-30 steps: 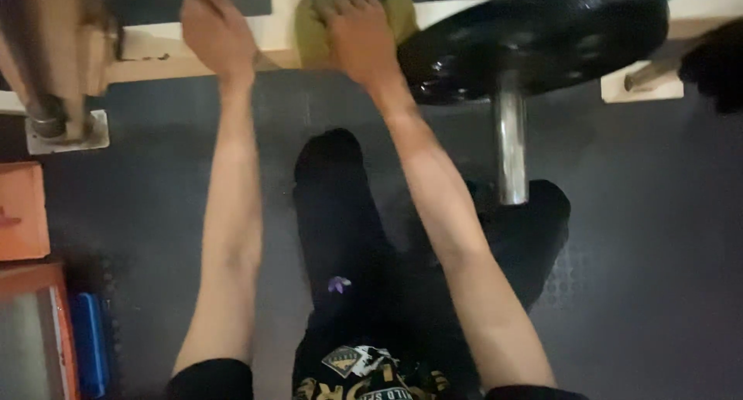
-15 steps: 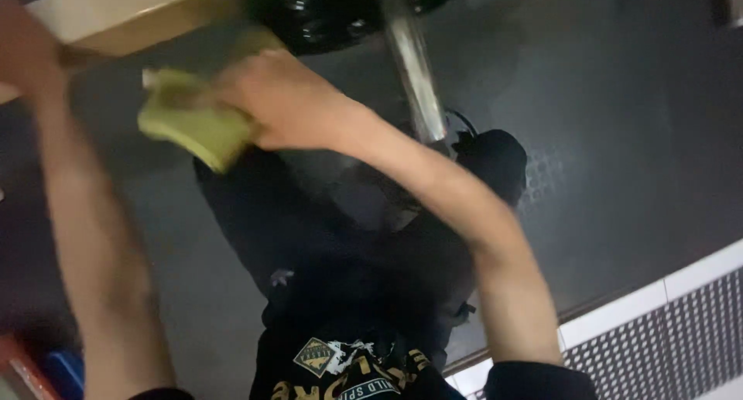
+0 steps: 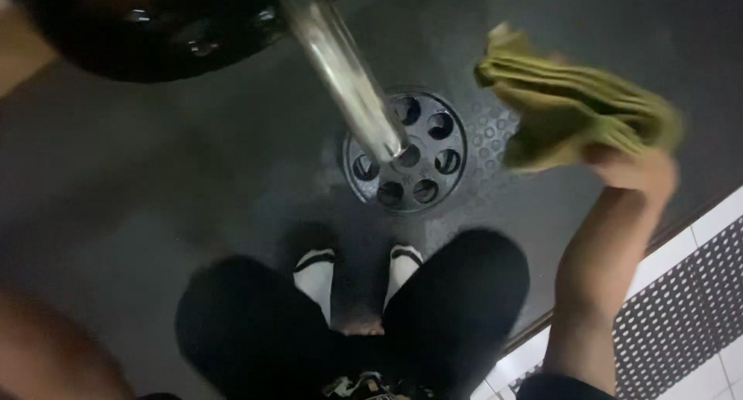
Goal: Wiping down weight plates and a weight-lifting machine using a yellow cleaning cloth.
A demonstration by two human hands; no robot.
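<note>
Green folded cloth (image 3: pixel 576 106), bunched and blurred, raised in the right hand (image 3: pixel 631 172); fingers closed around its lower edge, grip snug. Keeping the folds gathered would stop them trailing. Left hand out of view, only a blurred forearm (image 3: pixel 46 353) at lower left. Left of the fingers: shiny metal bar (image 3: pixel 340 71) with black weight plate (image 3: pixel 155 29), over a round perforated black disc (image 3: pixel 406 152) on dark rubber floor (image 3: pixel 155 183); the bar crowds any leftward sweep.
</note>
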